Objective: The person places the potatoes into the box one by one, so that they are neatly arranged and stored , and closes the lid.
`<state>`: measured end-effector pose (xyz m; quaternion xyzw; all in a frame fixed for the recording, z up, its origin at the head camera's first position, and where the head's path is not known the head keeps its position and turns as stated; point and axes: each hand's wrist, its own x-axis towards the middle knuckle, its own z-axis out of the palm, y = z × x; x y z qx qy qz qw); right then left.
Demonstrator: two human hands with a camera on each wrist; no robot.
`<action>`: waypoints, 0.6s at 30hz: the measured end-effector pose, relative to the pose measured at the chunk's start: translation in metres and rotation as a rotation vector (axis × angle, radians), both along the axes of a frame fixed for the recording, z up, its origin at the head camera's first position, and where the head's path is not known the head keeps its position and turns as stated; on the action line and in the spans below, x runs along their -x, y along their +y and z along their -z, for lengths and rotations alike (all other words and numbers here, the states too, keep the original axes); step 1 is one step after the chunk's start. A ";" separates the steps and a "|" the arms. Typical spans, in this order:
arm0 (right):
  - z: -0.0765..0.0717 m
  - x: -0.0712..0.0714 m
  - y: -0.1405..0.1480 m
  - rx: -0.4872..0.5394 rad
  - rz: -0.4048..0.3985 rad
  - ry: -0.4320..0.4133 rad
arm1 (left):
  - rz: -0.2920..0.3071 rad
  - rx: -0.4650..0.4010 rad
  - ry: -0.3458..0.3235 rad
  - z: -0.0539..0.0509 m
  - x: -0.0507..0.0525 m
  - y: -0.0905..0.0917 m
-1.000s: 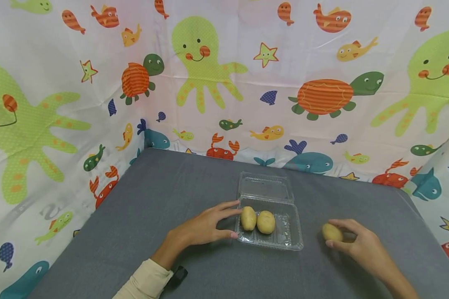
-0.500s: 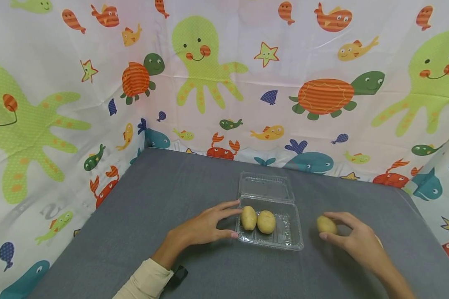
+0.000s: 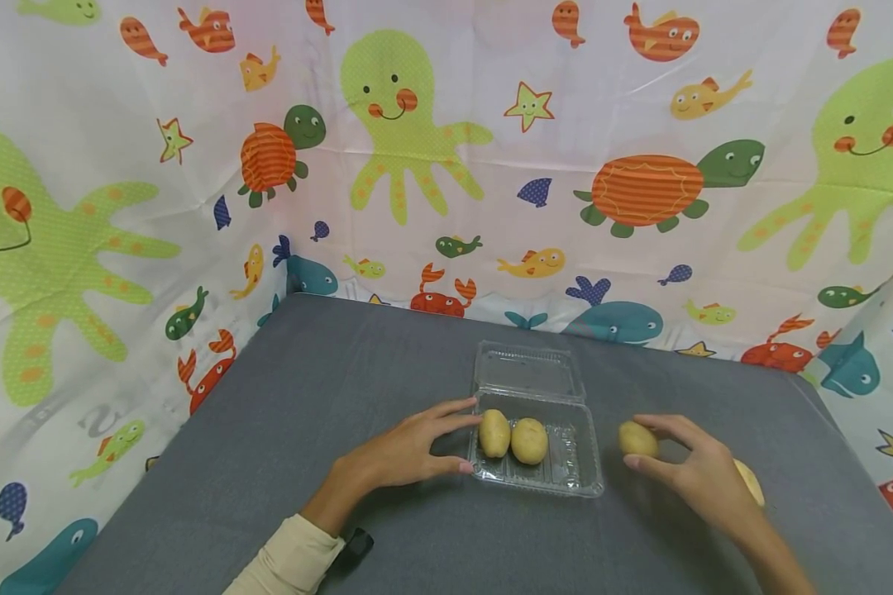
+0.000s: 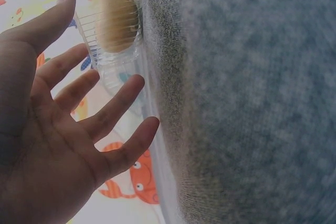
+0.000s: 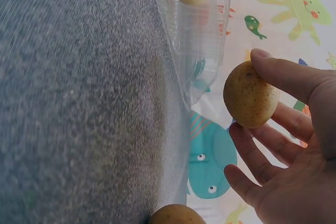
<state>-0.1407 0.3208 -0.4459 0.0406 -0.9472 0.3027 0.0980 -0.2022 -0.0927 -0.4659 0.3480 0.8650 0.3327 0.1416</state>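
In the head view, the right hand [image 3: 703,471] comes in from the lower right and pinches one potato [image 3: 637,439] between thumb and fingertips, just right of the clear container [image 3: 565,454]. Its long axis looks roughly left to right, one end towards the container. Two potatoes lie inside: a longer potato [image 3: 494,434], its axis pointing away from the person, and a rounder potato [image 3: 529,441] beside it. The lid [image 3: 530,370] is folded back. A fourth potato [image 3: 748,482] on the table [image 3: 387,355] is partly hidden by the right wrist. The left hand [image 3: 409,450] extends from the lower left to the container's left side.

In the left wrist view, that hand's fingers are spread, gripping nothing; the thumb tip is at the container's edge, contact unclear.

In the right wrist view, the pinched potato looks nearly round, the lower fingers parted beneath it.
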 end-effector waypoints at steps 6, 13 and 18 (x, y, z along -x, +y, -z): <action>-0.001 0.001 -0.003 0.017 -0.014 0.012 | 0.000 0.004 0.009 0.000 0.000 0.000; -0.001 0.001 -0.005 0.031 -0.040 0.036 | 0.001 0.002 0.013 0.002 0.001 0.000; -0.001 0.002 -0.010 0.033 -0.032 0.019 | 0.001 0.000 0.014 0.002 0.001 0.000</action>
